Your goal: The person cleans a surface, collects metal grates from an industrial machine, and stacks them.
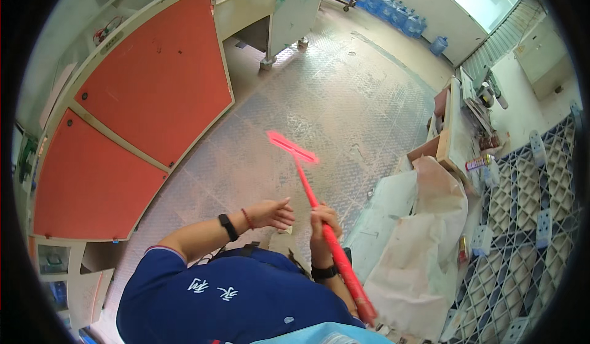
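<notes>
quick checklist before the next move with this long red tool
1. Right hand gripping the long red tool: ok, fingers wrapped around the handle.
2. Left hand on the handle, if two-handed control is wanted: not ok, it is open and off the tool.
3. Tool head away from the red cabinet doors: ok, floor shows between.
4. Tool head touching the floor: cannot tell from this view.

Looks like a workshop/indust. rm: patterned floor (258,120), lg. red cab. doors (166,67), spray can (479,162), water jugs (396,15) w/ blue tint.
</notes>
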`<state>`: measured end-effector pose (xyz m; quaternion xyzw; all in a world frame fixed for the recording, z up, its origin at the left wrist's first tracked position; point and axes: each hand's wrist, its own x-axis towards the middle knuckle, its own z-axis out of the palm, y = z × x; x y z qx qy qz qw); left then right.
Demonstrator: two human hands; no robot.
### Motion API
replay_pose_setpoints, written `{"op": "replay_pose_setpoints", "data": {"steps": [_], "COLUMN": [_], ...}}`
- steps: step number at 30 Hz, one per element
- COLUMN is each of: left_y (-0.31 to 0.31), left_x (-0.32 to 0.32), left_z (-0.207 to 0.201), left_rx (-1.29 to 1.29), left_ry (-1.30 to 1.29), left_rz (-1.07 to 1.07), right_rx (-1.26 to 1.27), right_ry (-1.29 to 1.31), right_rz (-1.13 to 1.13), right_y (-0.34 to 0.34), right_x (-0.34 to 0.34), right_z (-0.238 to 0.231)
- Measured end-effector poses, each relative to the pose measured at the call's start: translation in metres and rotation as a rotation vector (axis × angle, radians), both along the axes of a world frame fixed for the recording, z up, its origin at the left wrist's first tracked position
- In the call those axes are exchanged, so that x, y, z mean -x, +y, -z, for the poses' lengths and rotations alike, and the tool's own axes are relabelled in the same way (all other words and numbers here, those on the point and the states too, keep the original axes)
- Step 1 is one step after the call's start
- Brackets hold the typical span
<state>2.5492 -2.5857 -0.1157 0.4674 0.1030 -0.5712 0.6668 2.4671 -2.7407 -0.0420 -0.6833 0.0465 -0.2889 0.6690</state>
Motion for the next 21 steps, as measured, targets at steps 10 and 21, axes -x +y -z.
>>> {"op": "replay_pose_setpoints", "data": {"steps": [10, 21], "left_y": [-0.104, -0.159], "left_x": [-0.139, -0.314], "left_z": [0.048, 0.08], "left_rx": [0.154, 0.086], "left_ry": [0.284, 0.11], "left_rz": [-0.484, -0.518], "right_rx": [-0.083, -1.11], "right_ry": [0.531, 1.02], "right_rz": [-0.591, -0.779], "right_y": [-0.108, -0.163], "right_x": [-0.088, -0.226], "right_z": [-0.006, -0.073]}}
